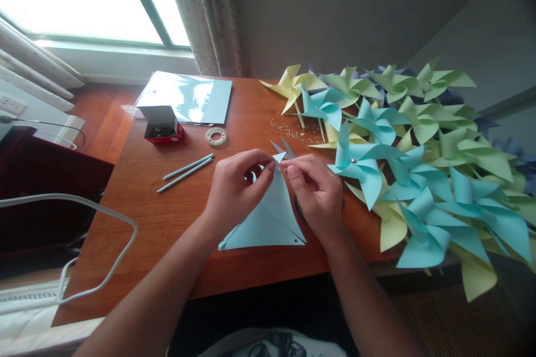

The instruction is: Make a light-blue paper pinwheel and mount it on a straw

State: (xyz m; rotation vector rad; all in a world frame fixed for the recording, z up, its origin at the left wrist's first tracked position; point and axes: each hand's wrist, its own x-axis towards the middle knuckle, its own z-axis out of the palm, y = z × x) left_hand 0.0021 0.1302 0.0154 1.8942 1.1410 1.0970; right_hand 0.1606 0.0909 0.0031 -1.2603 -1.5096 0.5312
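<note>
A sheet of light blue paper [268, 217] with slits cut in from its corners and a small hole near one corner is on the table in front of me. At its far corner, my left hand [240, 181] is closed in a pinch on the paper. Fingertips of my right hand [316, 189] are pressed together right beside that corner; what they hold, if anything, is too small to make out. Just beyond the hands, scissors [287, 148] lie with their blades apart, their handles mostly hidden by my right hand.
Blue, green and yellow paper pinwheels [419, 173] crowd the right side. Tiny beads [295, 131] are scattered behind the scissors. Leftward are two blue paper sticks [186, 173], a tape roll [215, 136], an open red box [165, 133] and a paper pack [218, 100]. A white cable [134, 228] loops over the left edge.
</note>
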